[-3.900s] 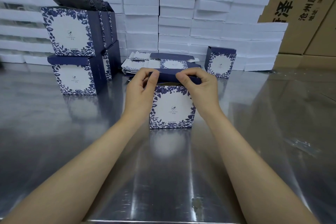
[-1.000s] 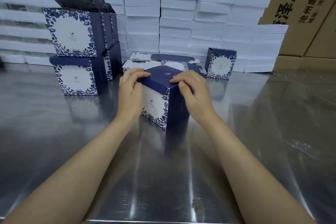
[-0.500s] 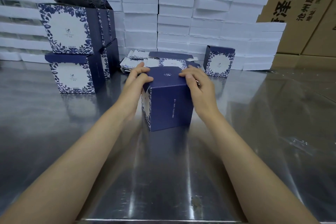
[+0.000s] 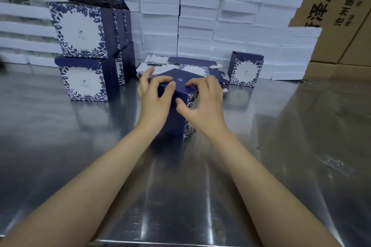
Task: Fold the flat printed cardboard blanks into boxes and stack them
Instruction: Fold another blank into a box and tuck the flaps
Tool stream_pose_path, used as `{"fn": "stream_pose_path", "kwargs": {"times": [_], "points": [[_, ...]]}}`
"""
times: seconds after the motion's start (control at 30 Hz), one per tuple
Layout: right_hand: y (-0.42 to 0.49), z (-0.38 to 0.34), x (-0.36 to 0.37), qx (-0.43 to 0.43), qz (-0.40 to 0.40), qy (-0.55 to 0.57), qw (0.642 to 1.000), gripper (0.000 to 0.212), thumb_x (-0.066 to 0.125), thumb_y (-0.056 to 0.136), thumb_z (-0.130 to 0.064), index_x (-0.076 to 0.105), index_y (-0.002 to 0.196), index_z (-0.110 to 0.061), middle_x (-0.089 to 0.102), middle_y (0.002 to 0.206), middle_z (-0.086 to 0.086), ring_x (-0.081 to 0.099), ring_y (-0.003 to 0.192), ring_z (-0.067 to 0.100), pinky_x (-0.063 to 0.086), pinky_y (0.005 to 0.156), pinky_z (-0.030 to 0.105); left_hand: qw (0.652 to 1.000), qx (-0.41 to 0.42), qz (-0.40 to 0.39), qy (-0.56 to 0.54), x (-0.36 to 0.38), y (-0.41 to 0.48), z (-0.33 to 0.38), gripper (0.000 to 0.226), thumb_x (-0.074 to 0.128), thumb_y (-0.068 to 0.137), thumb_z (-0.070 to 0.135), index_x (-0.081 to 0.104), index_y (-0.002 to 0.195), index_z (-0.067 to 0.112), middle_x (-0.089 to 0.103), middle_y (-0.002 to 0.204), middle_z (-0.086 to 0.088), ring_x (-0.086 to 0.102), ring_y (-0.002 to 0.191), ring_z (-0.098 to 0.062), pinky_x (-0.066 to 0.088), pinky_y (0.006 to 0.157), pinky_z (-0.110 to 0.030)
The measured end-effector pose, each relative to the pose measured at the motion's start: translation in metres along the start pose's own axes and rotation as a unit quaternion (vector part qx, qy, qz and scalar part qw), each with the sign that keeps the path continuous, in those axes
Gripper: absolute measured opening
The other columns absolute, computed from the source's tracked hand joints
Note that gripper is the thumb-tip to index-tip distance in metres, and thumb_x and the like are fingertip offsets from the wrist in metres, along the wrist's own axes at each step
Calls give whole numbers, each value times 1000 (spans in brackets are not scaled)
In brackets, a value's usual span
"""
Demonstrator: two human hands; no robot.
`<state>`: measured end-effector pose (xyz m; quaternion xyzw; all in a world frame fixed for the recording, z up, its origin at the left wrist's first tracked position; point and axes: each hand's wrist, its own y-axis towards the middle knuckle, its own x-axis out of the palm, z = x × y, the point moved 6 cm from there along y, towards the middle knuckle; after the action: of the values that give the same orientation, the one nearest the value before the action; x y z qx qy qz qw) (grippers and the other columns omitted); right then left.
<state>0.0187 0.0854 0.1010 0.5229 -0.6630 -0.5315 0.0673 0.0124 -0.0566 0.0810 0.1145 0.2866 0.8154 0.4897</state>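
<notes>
Worktop (image 4: pixel 180 190): brushed steel, throwing back streaks of light and blurred reflections of whatever is standing on it.

Landmark for this entry: the box (image 4: pixel 174 125) in hand. It is sitting on the worktop with one corner turned toward the camera and its navy lid lying closed.

Left hand (image 4: pixel 154 97): its grip is wrapping the box's upper left edge, with the fingers curling over the top. Right hand (image 4: pixel 203 101): its grip is grasping the same box, fingertips pressing on the lid and thumb bearing on the near face.

Just behind the box, flat blanks (image 4: pixel 180 64) are lying in a loose pile (touching it or not, cannot tell). Behind and to its left, stacked boxes (image 4: pixel 84 52) are standing two high, the upper ones with lids open. Behind and to its right, a lone box (image 4: pixel 246 70) is standing upright. Farther behind, white slabs (image 4: pixel 200 18) are rising in columns like a wall, and brown cartons (image 4: pixel 333 6) are standing at the far right.

Hidden or unclear: the hands are covering much of the box's lid edge and left side. The rear stacked boxes are overlapping, so no count is possible. The frame is cutting off the carton lettering.
</notes>
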Motion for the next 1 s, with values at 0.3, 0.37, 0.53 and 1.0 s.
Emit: {"fn": "stream_pose_path", "kwargs": {"times": [0.3,0.37,0.53,1.0], "points": [[2,13,-10,-25,-12,93,995,18,60,87,-25,70,99,-16,46,94,-5,36,98,-17,22,108,55,998,-5,-60,-31,6,0,0,28,45,101,23,66,89,36,21,155,17,16,141,4,17,113,-23],[3,12,-8,-25,-3,90,996,19,61,86,-27,70,99,-16,45,94,-4,36,98,-18,21,108,55,992,96,-60,51,9,-11,8,31,35,102,28,66,99,30,23,153,15,6,147,-12,8,118,-31],[2,8,-4,-29,29,76,996,16,63,84,-26,71,95,-17,46,93,-5,36,94,-12,23,106,47,967,202,-120,95,10,-18,16,37,40,99,38,62,119,16,49,127,11,35,126,-11,35,107,-40],[6,11,-12,-44,89,85,991,11,71,83,-20,72,77,-11,59,82,-7,51,89,13,32,89,35,965,184,-165,92,7,-10,31,22,49,97,-2,68,108,1,62,110,-8,51,110,-27,41,96,-33]]}}
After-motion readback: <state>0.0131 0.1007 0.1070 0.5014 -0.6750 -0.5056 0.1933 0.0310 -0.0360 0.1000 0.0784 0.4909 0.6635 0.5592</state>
